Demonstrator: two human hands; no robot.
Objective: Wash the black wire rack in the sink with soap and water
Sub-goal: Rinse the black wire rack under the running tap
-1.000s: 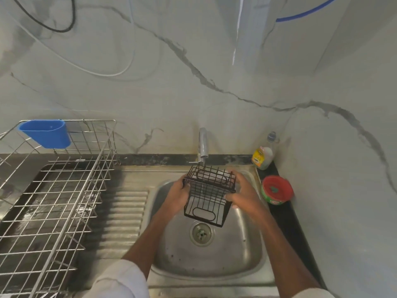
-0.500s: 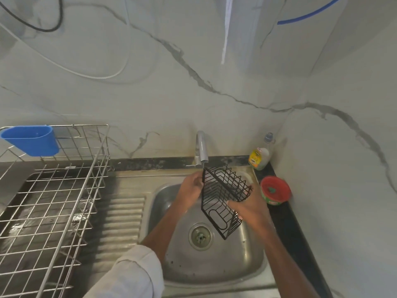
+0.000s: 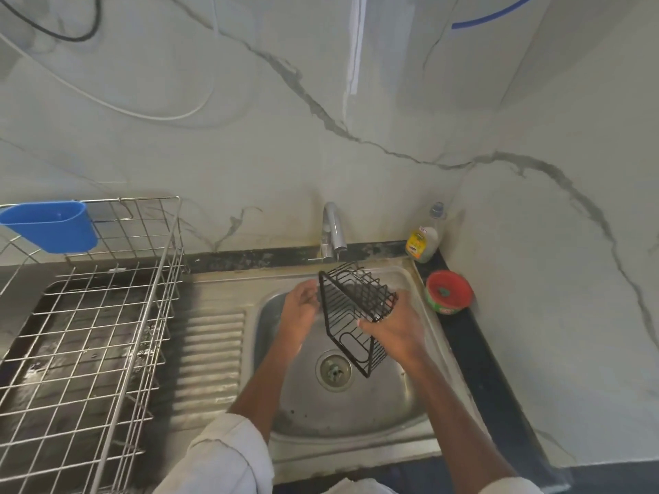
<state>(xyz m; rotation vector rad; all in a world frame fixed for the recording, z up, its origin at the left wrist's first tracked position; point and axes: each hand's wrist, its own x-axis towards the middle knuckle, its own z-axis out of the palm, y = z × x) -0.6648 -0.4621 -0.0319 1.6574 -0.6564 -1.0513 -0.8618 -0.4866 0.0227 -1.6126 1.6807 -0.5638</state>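
The right hand (image 3: 396,333) grips the tilted black wire rack (image 3: 356,315) over the sink (image 3: 420,418); the left hand (image 3: 299,315) touches its far side, below the tap (image 3: 333,229).

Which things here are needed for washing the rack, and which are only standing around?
Needed: black wire rack, sink, tap, soap bottle, left hand, right hand.

Standing around: steel dish rack, blue cup, red tub.
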